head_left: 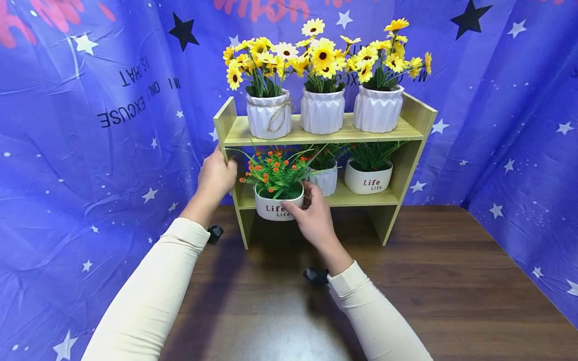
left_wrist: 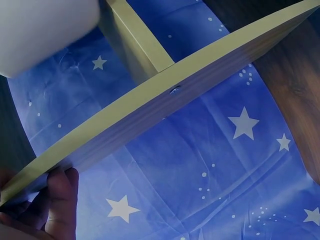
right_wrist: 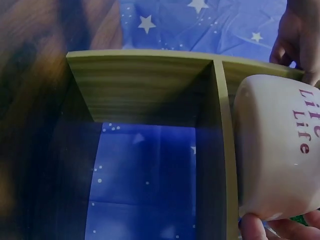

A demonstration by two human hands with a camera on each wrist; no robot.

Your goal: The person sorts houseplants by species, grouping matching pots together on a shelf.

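Blue star-printed cloth (head_left: pixel 90 150) hangs behind and to both sides, with reversed black lettering on the left portion. Dark wooden table (head_left: pixel 451 281) runs beneath everything. On it stands a light wooden two-tier shelf (head_left: pixel 415 118). Top tier: three white ribbed pots of yellow sunflowers (head_left: pixel 321 50) side by side, the leftmost tied with twine. Lower tier: a green plant in a white pot marked "Life" (head_left: pixel 368 179) at the right end, and a second white pot (head_left: pixel 326 179) in the middle, mostly hidden. At the front left edge of the lower tier sits the pot of orange-flowered greenery (head_left: pixel 276 204), also marked "Life"; it overhangs the shelf's front edge, base partly off the board as the right wrist view shows. Right hand (head_left: pixel 313 218) grips this pot, thumb across the front face below the rim, fingers curled around the right side. Left hand (head_left: pixel 217 175) holds the shelf's left upright just under the top board, fingers wrapped around its edge; the left wrist view shows fingertips (left_wrist: pixel 60 192) pressed against the panel. Both arms in cream sleeves.
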